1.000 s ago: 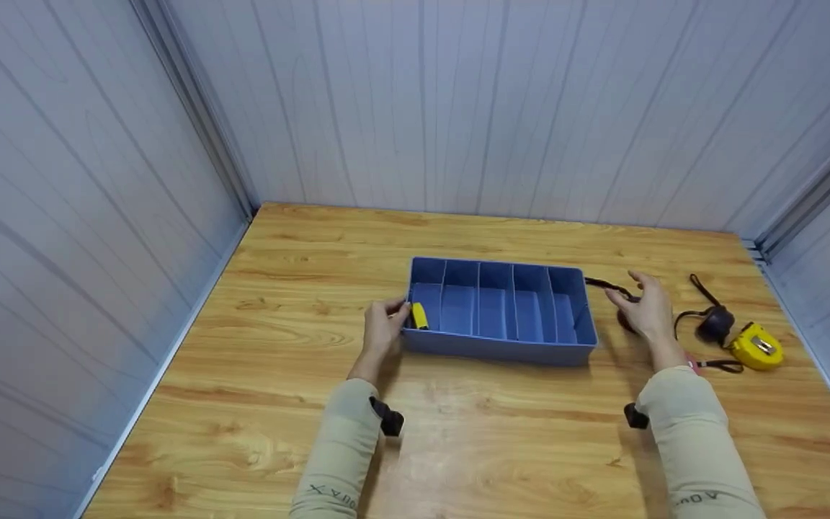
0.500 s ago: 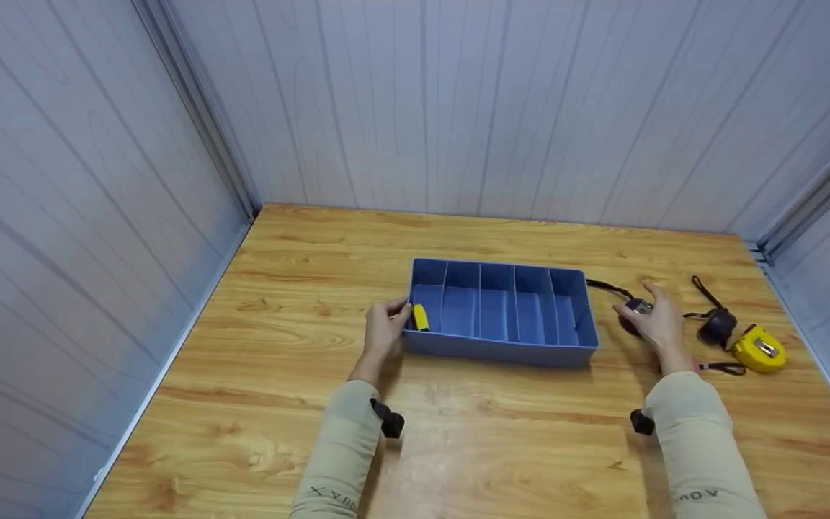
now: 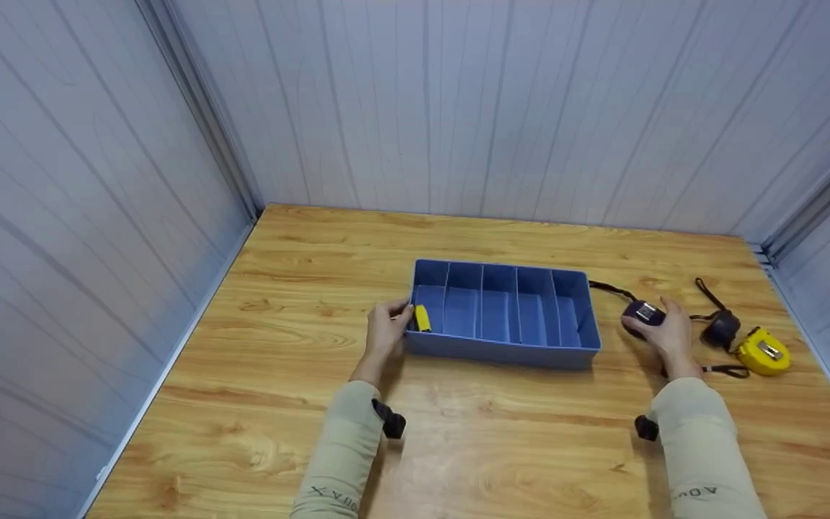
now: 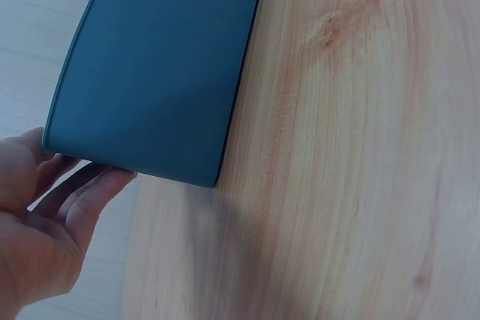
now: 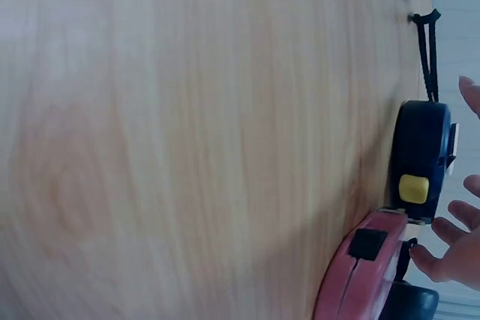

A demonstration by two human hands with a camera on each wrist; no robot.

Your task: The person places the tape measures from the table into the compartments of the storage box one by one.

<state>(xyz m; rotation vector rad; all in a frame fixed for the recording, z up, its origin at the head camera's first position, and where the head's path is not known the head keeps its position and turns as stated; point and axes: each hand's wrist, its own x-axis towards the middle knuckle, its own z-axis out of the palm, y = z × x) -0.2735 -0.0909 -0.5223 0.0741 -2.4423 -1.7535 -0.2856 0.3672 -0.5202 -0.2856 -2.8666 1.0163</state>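
Note:
My left hand [image 3: 388,333] grips the left end wall of a blue divided tray [image 3: 499,353], its thumb at the rim and its fingers along the outside. A small yellow-and-black object [image 3: 423,318] sits in the leftmost compartment. To the right of the tray lies a dark tape measure [image 3: 647,313] with a yellow button [image 5: 414,189] and a wrist strap. My right hand [image 3: 668,337] hovers over it, thumb and fingers spread on either side; in the right wrist view the fingers [image 5: 450,241] stand apart from its case. A red tape measure [image 5: 358,282] lies beside it, mostly hidden under my right wrist in the head view.
Farther right on the wooden table [image 3: 501,447] lie a black tape measure [image 3: 722,329] with a strap and a yellow tape measure [image 3: 764,352]. Pale panel walls [image 3: 415,108] stand behind and at both sides.
My right hand has moved a little right and down over the dark tape measure, uncovering more of it. My left hand stays on the tray's end.

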